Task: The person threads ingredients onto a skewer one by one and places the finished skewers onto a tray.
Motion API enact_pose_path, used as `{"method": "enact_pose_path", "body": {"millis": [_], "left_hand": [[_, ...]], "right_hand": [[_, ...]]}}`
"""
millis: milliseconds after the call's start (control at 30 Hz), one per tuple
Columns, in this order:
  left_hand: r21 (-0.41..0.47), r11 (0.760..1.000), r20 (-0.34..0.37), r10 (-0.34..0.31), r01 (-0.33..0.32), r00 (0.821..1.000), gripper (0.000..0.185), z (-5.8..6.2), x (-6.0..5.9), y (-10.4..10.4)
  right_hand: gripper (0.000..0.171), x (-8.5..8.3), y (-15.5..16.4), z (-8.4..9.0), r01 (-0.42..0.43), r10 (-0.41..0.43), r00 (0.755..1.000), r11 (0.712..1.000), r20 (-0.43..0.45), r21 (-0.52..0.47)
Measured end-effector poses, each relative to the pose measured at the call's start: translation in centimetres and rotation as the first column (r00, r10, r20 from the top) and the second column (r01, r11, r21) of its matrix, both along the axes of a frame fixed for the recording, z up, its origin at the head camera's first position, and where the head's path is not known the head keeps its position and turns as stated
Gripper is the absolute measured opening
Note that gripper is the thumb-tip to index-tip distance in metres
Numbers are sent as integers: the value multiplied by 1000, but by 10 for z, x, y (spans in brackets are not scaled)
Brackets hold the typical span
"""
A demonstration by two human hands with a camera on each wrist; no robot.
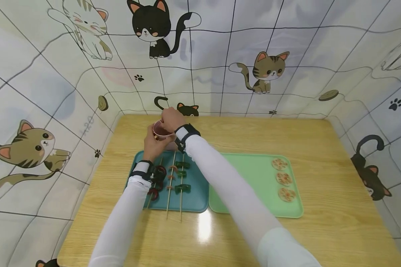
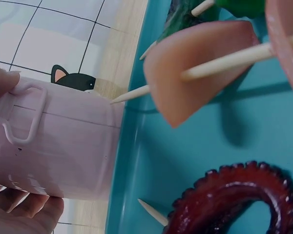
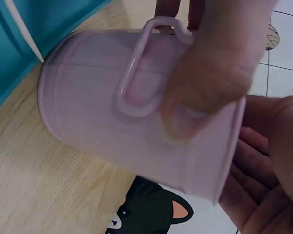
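At twelve o'clock of the blue tray [image 1: 194, 196], both hands hold the pink cup [image 1: 160, 131]: left hand [image 1: 153, 142] cupping beneath, right hand [image 1: 170, 118] fingers [image 3: 205, 92] curled over the rim. Best keep it level, clear of the skewers [image 1: 173, 178].

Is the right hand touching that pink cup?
Touching. The right wrist view shows the right hand with its thumb pressed on the pink cup beside the handle.

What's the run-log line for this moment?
left hand: holds pail | right hand: grip on pail rim | skewers: on teal tray | green tray: three slices
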State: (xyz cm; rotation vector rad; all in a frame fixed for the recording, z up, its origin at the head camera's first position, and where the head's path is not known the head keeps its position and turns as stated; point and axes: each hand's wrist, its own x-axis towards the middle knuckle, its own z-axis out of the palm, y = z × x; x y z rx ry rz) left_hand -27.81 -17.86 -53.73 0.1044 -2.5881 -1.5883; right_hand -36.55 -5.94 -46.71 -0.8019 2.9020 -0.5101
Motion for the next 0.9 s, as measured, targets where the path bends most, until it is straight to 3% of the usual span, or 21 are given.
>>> {"method": "enact_pose_path", "body": {"millis": [167, 300, 433, 567, 667, 767, 833, 900], "left_hand": [[-2, 1000, 6, 21, -20, 1000, 86, -1, 2, 3], [2, 1000, 23, 21, -21, 1000, 88, -2, 4, 3], [11, 1000, 19, -1, 1, 1000, 90, -2, 2, 2], [19, 1000, 11, 5, -5, 1000, 89, 0, 1, 3], [26, 999, 27, 19, -20, 999, 88, 1, 3, 4], [46, 998, 45, 30, -32, 999, 90, 2, 3, 5], [57, 998, 57, 37, -40, 998, 91, 3, 3, 5], [66, 997, 62, 35, -39, 997, 93, 5, 5, 5]], "right_hand": [[19, 2, -6, -2, 80, -79, 996, 997, -41, 22], [18, 5, -5, -3, 87, -88, 996, 996, -24, -7], [18, 7, 6, -3, 74, -73, 997, 988, 11, -133], [17, 10, 23, 1, 79, -72, 997, 950, 37, -302], [19, 14, 37, 5, 102, -90, 995, 903, 49, -418], [20, 20, 53, 9, 142, -128, 990, 834, 64, -534], [21, 24, 65, 13, 190, -154, 982, 764, 111, -616], [20, 28, 77, 17, 239, -169, 971, 677, 170, -696]]}}
